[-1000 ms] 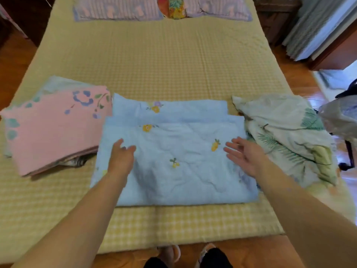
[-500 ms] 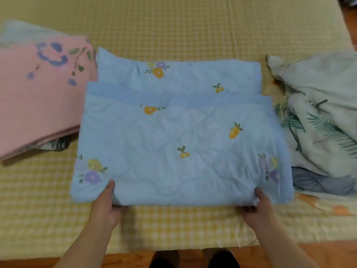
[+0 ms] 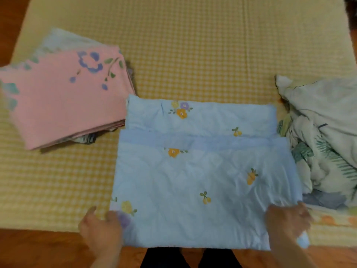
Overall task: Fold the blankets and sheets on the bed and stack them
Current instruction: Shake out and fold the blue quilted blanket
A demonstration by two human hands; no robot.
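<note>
A folded light blue quilted blanket (image 3: 202,171) with small flower and fruit prints lies on the yellow checked bed (image 3: 183,45), its near edge hanging past the bed's edge toward me. My left hand (image 3: 100,231) grips its near left corner. My right hand (image 3: 286,223) grips the near right corner, fingers over the top. To the left, a folded pink blanket (image 3: 63,97) with blue flowers tops a small stack. A crumpled white sheet with green leaf print (image 3: 324,136) lies to the right.
The wooden floor (image 3: 38,248) shows along the bed's near edge, and my legs stand below the blue blanket. Beyond the three fabrics stretches the bed's far half. A dark object sits at the top right corner.
Both hands went from resting on top of the blue blanket to gripping its near corners. The blanket has slid toward me, its near edge now past the bed's edge.
</note>
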